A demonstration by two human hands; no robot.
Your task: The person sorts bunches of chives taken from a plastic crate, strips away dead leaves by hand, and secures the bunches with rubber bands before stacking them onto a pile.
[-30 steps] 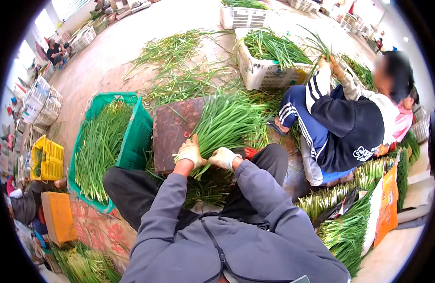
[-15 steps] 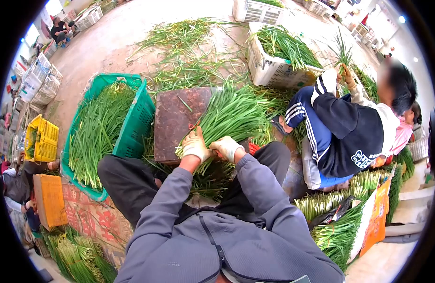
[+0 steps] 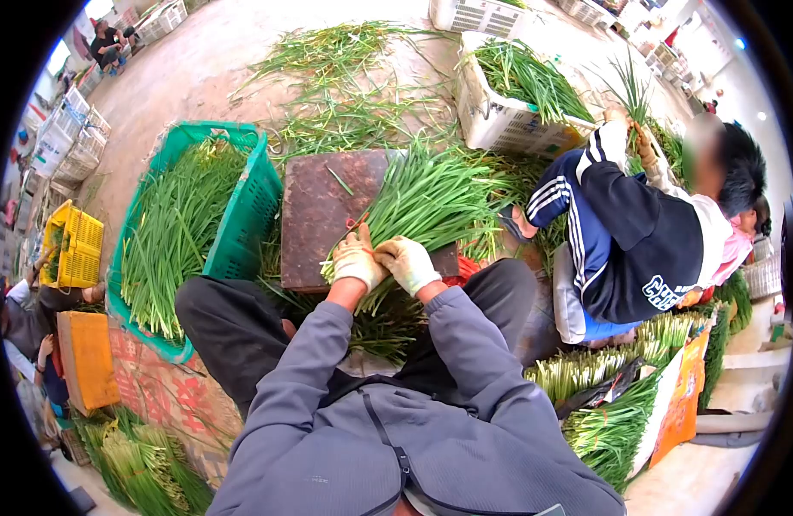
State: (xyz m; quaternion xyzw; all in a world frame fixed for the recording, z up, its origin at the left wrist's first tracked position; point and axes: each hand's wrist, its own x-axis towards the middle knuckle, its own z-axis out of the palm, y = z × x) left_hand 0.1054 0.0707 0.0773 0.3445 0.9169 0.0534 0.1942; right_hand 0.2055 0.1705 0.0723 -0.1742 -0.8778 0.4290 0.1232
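Observation:
A bundle of long green stalks (image 3: 435,198) lies slanting over the right part of a dark brown block (image 3: 319,206). My left hand (image 3: 358,260), in a pale glove, is closed on the bundle near its lower end, with a thin red tie at its fingertips. Right beside it, my gloved right hand (image 3: 407,262) has its fingers pressed together against the stalks and the left hand; what they pinch is too small to make out. Red ties (image 3: 467,268) lie at the block's right edge, by my knee.
A green crate (image 3: 254,206) of stalks stands left of the block. Ahead right is a white crate (image 3: 508,125) of stalks. A seated person (image 3: 641,232) holds stalks at the right. Bundles (image 3: 611,430) lie lower right, and loose stalks (image 3: 336,112) cover the floor ahead.
My right hand has moved in and up against my left hand, its fingers now beside the left ones. The bundle stays on the block. The whole view has shifted slightly.

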